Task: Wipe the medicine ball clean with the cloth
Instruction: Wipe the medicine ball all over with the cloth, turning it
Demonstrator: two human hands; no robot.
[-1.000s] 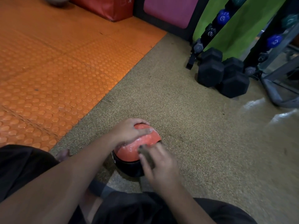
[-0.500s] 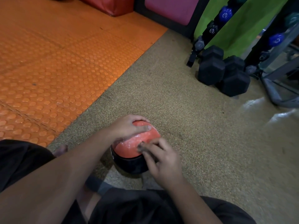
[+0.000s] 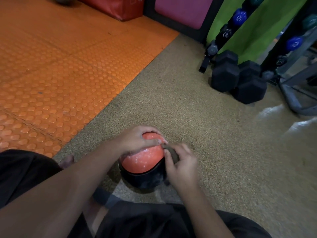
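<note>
An orange-and-black medicine ball (image 3: 142, 163) rests on the speckled tan floor just in front of my legs. Its orange top glistens with wet spots. My left hand (image 3: 137, 140) lies over the ball's top left, fingers curled around the far side, holding it steady. My right hand (image 3: 181, 164) presses a small dark grey cloth (image 3: 172, 152) against the ball's upper right side. Most of the cloth is hidden under my fingers.
Black hex dumbbells (image 3: 237, 78) sit on the floor at the upper right beside a dumbbell rack (image 3: 223, 34) with blue weights. Orange studded mats (image 3: 60, 69) cover the floor to the left. A red pad (image 3: 118, 7) and a pink pad (image 3: 181, 9) stand at the back.
My right hand has slid the cloth from the ball's near top over to its upper right side. The left hand keeps its hold on the ball.
</note>
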